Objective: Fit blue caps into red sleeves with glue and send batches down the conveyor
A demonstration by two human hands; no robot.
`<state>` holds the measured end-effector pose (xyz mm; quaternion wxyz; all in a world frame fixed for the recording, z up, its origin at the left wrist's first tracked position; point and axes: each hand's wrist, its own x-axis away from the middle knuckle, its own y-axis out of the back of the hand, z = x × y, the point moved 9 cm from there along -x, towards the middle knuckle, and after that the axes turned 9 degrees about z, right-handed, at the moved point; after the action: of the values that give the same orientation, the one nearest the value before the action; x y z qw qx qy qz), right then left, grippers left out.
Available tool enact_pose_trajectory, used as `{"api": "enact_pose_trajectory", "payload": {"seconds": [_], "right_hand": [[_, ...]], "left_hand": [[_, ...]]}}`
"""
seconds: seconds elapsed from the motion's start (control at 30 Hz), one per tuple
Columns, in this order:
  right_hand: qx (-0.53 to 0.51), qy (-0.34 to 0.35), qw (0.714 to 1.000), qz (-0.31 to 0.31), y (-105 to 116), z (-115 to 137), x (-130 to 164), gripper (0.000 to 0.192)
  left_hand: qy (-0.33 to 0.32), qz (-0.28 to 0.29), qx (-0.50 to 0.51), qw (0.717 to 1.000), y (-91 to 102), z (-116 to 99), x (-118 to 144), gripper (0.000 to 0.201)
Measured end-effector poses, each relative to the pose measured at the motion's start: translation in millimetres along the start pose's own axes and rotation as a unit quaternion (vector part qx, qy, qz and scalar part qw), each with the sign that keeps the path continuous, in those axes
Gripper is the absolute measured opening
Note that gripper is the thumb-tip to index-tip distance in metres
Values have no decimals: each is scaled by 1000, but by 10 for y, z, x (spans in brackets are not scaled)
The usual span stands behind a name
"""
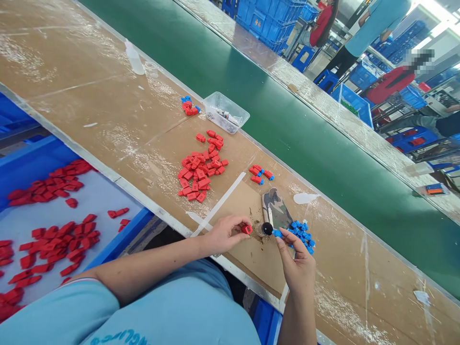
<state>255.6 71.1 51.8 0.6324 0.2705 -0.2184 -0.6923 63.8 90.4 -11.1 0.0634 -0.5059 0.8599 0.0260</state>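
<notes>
Between thumb and fingers, my left hand (227,235) holds a small red plastic piece (246,229) with a squared end. A small blue plastic piece (277,233) is pinched in the fingertips of my right hand (296,261). Between the two hands stands a small glass jar (259,229) with a black round top (267,229), on a stained cardboard sheet (247,258). Just beyond my right hand lies a pile of blue pieces (302,235). A folded camouflage cloth (276,209) rests behind the jar.
Many red pieces (201,172) are heaped on the table, with several red-and-blue pieces (261,174) to their right. A clear plastic box (227,113) and a white bottle (134,58) stand near the green conveyor belt (258,91). At left, a blue crate (132,235) holds red pieces. Other people are across the belt.
</notes>
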Motion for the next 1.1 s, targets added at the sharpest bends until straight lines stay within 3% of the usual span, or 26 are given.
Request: {"api": "enact_pose_trajectory", "payload": {"seconds": [0.2, 0.43, 0.6, 1.1], "right_hand": [[-47, 7, 999, 11, -76, 121, 98, 26], [-4, 67, 995, 72, -299, 359, 146, 22], [41, 106, 990, 84, -368, 468, 151, 22], [43, 117, 987, 99, -458, 368, 207, 18]], "left_hand": [[-36, 27, -61, 997, 0, -167, 2, 18], [10, 34, 3, 999, -50, -42, 25, 15], [23, 40, -33, 998, -51, -2, 33, 16], [-33, 46, -104, 993, -27, -162, 36, 14]]}}
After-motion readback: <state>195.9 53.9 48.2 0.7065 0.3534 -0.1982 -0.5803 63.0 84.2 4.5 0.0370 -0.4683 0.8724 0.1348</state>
